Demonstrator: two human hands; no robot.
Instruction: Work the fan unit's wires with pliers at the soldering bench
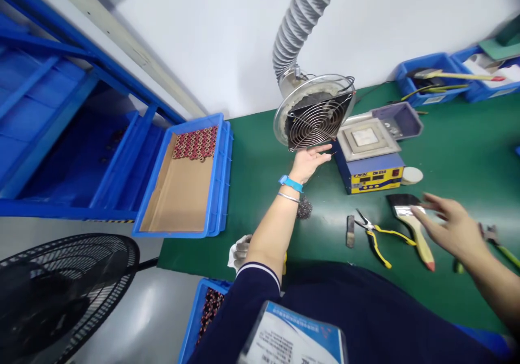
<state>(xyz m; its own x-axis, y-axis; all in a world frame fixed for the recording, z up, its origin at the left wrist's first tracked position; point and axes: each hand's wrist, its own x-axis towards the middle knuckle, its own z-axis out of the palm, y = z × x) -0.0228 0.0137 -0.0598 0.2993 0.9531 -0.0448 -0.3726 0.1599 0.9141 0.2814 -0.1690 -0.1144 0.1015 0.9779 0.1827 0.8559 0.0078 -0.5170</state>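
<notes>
My left hand (309,162) reaches forward under the round fan guard (317,124), beside the blue solder pot unit (369,171). A thin reddish wire-like end (333,153) shows at its fingertips; what else the fingers pinch is too small to make out. Over the handle side of a wide paint brush (415,233) hovers my right hand (450,224), fingers apart and slightly blurred, with nothing seen in it. Left of the brush lie yellow-handled pliers (376,234) and a small dark worn block (350,231). A dark wiry clump (304,208) sits by my left wrist.
A blue tray (222,190) with rows of reddish ring coils (197,143) stands at left. Above hangs a grey duct hose (298,23). Blue bins (433,63) and a purple-grey tray (410,117) line the back right. Green-handled pliers (504,250) lie at right; a black floor fan (65,293) stands left.
</notes>
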